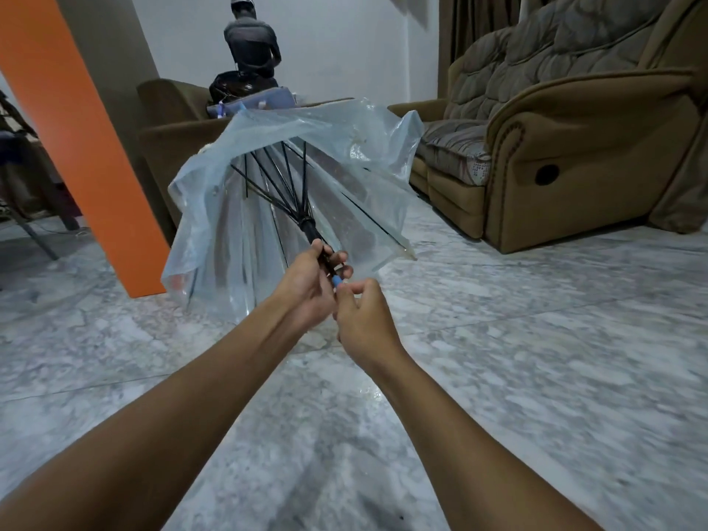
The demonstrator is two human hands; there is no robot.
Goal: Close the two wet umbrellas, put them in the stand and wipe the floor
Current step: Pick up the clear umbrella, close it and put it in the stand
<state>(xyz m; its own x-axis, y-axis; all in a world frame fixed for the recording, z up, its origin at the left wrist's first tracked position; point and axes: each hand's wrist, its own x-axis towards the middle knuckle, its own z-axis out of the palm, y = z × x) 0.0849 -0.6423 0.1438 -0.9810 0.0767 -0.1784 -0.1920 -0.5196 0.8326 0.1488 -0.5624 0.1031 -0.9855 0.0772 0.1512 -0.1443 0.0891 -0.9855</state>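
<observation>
The transparent umbrella (pixel 291 178) extends forward and up from the hands, half collapsed above the floor (pixel 536 339). The left hand (pixel 306 285) clenches the shaft; the right hand (pixel 364 320), nearer, pinches the blue handle (pixel 336 280).

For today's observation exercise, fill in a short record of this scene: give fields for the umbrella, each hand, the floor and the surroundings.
umbrella: transparent umbrella, canopy half collapsed, black ribs showing, pointing away from the person
left hand: left hand wrapped around the black shaft near the runner
right hand: right hand, fingers pinching the blue handle end
floor: grey marble floor, a wet glint near the right forearm
surroundings: brown sofa at right, orange pillar at left, a person seated behind
second umbrella: not in view
stand: not in view
</observation>
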